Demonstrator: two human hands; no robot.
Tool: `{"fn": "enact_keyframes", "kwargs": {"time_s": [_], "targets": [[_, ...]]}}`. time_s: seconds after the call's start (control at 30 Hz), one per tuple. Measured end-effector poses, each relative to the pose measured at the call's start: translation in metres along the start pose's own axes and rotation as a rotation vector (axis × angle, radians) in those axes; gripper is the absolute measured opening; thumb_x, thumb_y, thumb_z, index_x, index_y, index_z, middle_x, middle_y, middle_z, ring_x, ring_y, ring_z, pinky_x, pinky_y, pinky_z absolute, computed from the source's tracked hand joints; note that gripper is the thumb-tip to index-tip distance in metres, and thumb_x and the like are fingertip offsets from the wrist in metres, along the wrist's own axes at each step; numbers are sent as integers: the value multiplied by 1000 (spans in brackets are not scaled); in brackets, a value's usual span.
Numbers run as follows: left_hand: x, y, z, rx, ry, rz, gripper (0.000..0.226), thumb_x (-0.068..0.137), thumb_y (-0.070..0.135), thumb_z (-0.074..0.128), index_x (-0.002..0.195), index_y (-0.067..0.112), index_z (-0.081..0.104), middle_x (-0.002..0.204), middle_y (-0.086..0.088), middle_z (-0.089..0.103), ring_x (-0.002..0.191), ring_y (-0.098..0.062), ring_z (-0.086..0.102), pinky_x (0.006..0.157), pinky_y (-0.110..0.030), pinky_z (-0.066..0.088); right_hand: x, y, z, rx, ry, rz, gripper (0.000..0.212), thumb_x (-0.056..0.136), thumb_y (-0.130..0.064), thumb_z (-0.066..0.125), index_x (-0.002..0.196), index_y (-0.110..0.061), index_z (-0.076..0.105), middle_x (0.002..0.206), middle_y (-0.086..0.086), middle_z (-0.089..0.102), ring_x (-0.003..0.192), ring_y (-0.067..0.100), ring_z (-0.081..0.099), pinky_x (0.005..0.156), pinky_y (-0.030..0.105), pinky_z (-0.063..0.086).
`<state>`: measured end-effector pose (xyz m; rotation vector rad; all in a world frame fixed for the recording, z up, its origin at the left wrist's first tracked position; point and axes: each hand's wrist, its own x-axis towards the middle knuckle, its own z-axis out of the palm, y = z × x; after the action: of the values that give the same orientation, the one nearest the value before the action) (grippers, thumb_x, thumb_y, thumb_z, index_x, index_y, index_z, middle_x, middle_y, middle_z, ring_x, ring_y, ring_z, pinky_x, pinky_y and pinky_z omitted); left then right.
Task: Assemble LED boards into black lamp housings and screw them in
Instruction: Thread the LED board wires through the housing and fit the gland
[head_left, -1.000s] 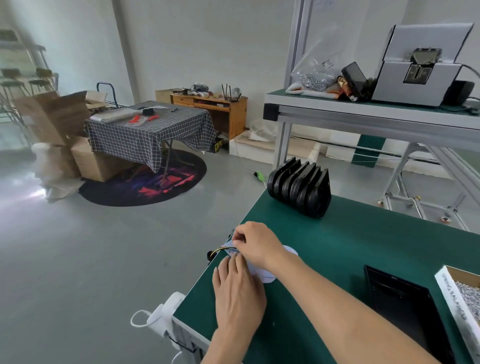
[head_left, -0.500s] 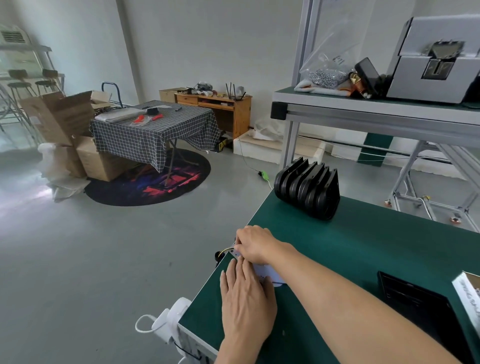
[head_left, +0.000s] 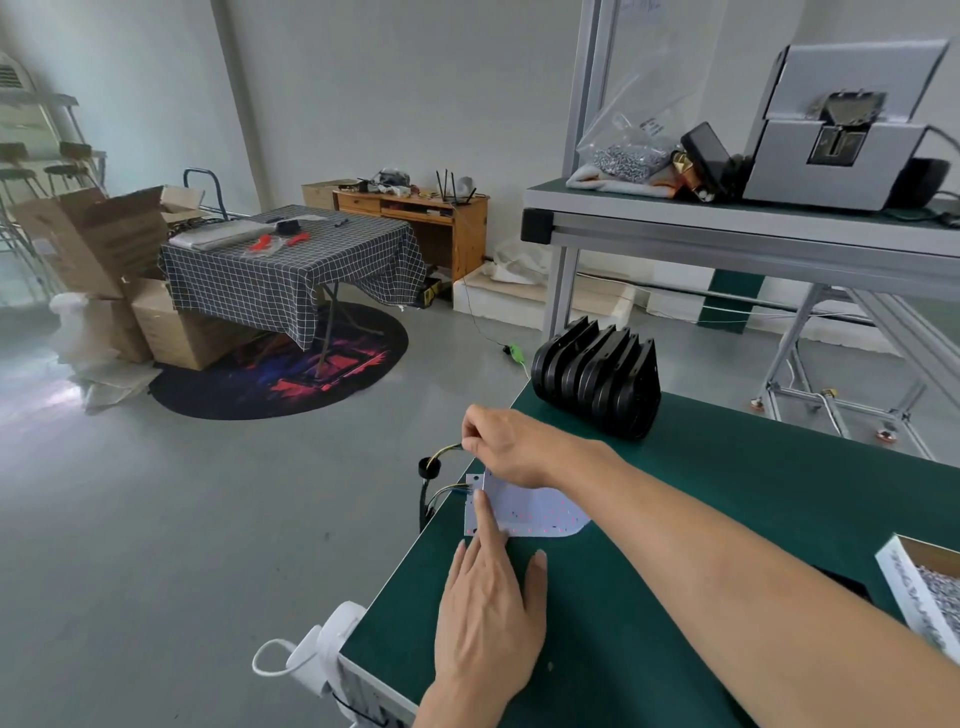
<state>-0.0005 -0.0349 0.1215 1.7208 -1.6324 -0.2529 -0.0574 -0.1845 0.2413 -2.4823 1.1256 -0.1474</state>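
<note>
LED board (head_left: 524, 506): lay flat near the green bench's (head_left: 727, 519) left edge. Left hand (head_left: 488, 618): fingers straight, index pressed on board. Right hand (head_left: 511, 447): fingertips pinched on yellow wire (head_left: 448, 451). Black lamp housings (head_left: 597, 376): stacked upright behind. White box (head_left: 922, 590): held screws. Plastic bag (head_left: 631, 140), shelf: held screws.

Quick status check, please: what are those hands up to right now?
Left hand flat, fingertip pressing the LED board. Right hand pinching its wires. Black housings untouched; nothing blocking.
</note>
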Motion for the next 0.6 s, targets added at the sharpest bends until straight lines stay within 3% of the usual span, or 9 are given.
{"fn": "enact_keyframes", "kwargs": {"time_s": [0.07, 0.2, 0.3, 0.4, 0.6], "targets": [[-2, -1, 3, 32, -15, 65, 94, 104, 53, 37, 157, 19, -32, 161, 12, 41, 147, -12, 38, 118, -32, 37, 0, -2, -7, 15, 37, -7, 10, 110, -27, 42, 107, -20, 49, 103, 1, 59, 96, 26, 58, 85, 44, 51], [-6, -3, 11, 166, -66, 206, 85, 102, 59, 27, 162, 19, -19, 159, 4, 44, 150, -17, 36, 127, -33, 22, 1, -2, -20, -17, 56, 11, 22, 111, -29, 45, 111, -14, 61, 107, 3, 59, 102, 27, 59, 91, 40, 48], [-5, -3, 11, 253, -106, 294, 81, 103, 56, 35, 167, 19, 3, 137, 8, 54, 133, -19, 49, 118, -40, 37, -2, 0, -24, -78, 10, 26, 33, 109, -31, 50, 98, -10, 72, 102, 7, 65, 93, 29, 65, 88, 41, 52], [-5, 1, 8, 279, -112, 318, 73, 99, 53, 49, 161, 17, 37, 122, 7, 63, 118, -20, 62, 103, -37, 52, -5, -3, -26, -10, 118, -2, 34, 111, -30, 48, 98, -10, 72, 100, 2, 54, 87, 23, 57, 81, 35, 44], [-6, 2, 7, 343, -104, 268, 63, 95, 50, 51, 146, 13, 55, 127, -2, 64, 116, -25, 65, 102, -37, 53, -4, -34, -37, 119, 150, -68, 30, 110, -32, 50, 91, -19, 68, 74, -6, 57, 58, 3, 51, 55, 21, 34]]}}
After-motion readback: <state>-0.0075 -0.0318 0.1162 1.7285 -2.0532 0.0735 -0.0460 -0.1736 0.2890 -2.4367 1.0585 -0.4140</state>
